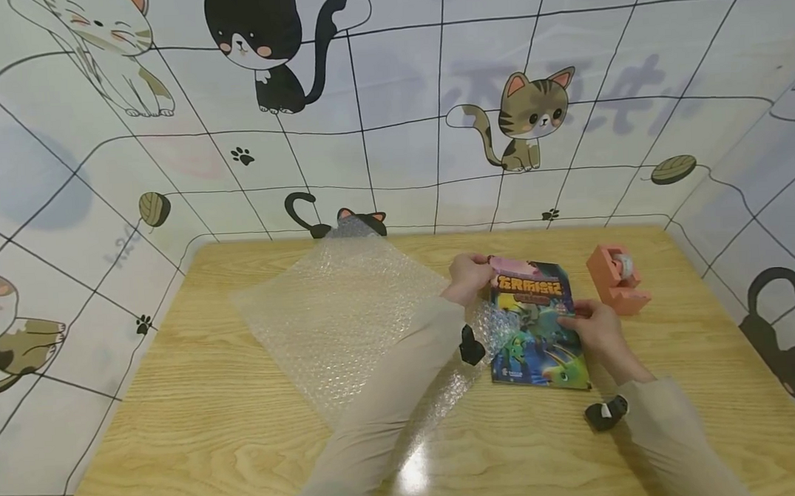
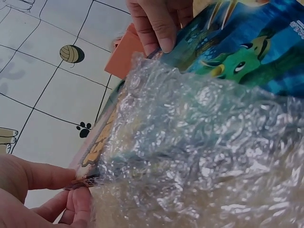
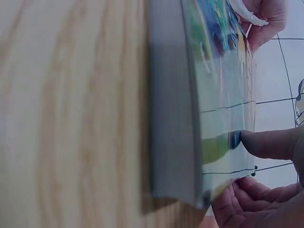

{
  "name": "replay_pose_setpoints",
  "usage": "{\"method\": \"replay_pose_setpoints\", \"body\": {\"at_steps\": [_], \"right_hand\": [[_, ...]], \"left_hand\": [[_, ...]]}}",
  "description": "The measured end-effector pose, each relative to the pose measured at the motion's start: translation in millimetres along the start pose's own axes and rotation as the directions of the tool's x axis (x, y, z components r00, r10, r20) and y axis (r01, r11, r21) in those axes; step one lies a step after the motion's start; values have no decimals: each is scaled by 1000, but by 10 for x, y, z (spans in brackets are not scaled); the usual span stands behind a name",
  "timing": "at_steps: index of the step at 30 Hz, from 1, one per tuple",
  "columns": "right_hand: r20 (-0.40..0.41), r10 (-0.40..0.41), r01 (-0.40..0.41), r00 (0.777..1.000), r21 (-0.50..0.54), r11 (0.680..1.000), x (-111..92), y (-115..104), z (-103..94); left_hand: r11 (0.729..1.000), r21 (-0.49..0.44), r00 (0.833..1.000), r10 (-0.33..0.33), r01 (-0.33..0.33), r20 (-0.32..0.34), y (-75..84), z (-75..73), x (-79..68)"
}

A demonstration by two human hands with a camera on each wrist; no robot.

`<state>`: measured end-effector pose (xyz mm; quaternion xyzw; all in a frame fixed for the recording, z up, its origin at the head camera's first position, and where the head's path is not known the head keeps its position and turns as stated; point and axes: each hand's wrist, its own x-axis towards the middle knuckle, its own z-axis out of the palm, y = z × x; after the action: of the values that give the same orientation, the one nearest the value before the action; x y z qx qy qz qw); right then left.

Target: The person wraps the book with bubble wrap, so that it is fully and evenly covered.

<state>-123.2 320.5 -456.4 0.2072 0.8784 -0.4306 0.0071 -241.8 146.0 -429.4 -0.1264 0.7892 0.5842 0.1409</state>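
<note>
A colourful book with large yellow characters on its cover lies on the right half of the table. My left hand pinches its upper left corner, thumb on the cover, as the left wrist view also shows. On the book's right edge, my right hand grips with the thumb on top and fingers beneath. The right wrist view shows the thick page block side-on. A sheet of bubble wrap spreads to the left, and its right corner laps over part of the cover, below my left hand.
An orange tape dispenser with a roll in it stands just right of the book. The wooden table meets walls covered in cat-print sheeting at the back and sides.
</note>
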Motion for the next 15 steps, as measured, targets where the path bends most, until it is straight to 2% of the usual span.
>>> {"method": "replay_pose_setpoints", "body": {"at_steps": [5,9,15], "right_hand": [[-34,-17,18,999,32,999,6,23,13],[-64,-58,61,996,46,997,-15,46,7],[-108,-107,113,988,46,993,-50,30,-58]], "left_hand": [[999,-32,999,32,-32,-10,-16,16,-1],[999,-18,999,41,-41,-1,-27,28,16],[998,-19,997,68,-67,47,-58,26,29]]}}
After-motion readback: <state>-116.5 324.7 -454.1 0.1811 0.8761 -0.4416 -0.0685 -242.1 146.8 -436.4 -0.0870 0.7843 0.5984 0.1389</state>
